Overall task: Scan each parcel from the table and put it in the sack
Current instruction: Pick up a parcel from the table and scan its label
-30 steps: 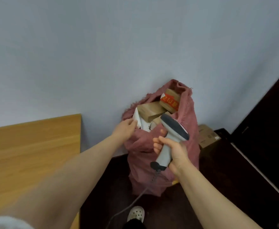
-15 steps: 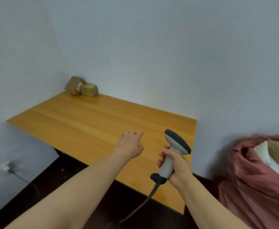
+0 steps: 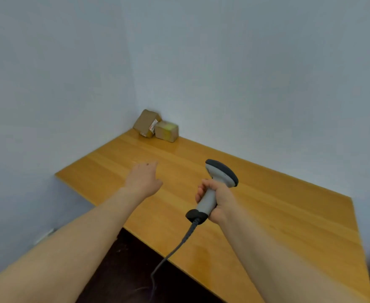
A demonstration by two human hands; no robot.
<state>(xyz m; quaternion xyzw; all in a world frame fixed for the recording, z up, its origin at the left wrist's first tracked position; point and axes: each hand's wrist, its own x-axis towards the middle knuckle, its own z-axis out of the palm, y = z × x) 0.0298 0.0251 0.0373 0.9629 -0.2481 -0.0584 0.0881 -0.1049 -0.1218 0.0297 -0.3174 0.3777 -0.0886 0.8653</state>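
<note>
Two brown cardboard parcels stand in the far corner of the wooden table (image 3: 267,206). The left parcel (image 3: 145,123) leans tilted against the wall and shows a white label. The right parcel (image 3: 166,131) sits flat beside it, touching it. My left hand (image 3: 143,178) stretches out over the table with straight fingers, empty, well short of the parcels. My right hand (image 3: 218,200) grips the handle of a grey and black barcode scanner (image 3: 216,182), held upright above the table. The sack is out of view.
Pale walls meet in the corner behind the parcels. The scanner's dark cable (image 3: 175,250) hangs down past the table's near edge to the dark floor (image 3: 122,270). A white socket or plug (image 3: 45,235) sits low on the left wall.
My view has swung left from the pink sack to the table. My left hand left the sack's mouth and now reaches over the table toward the corner parcels. The scanner stays in my right hand.
</note>
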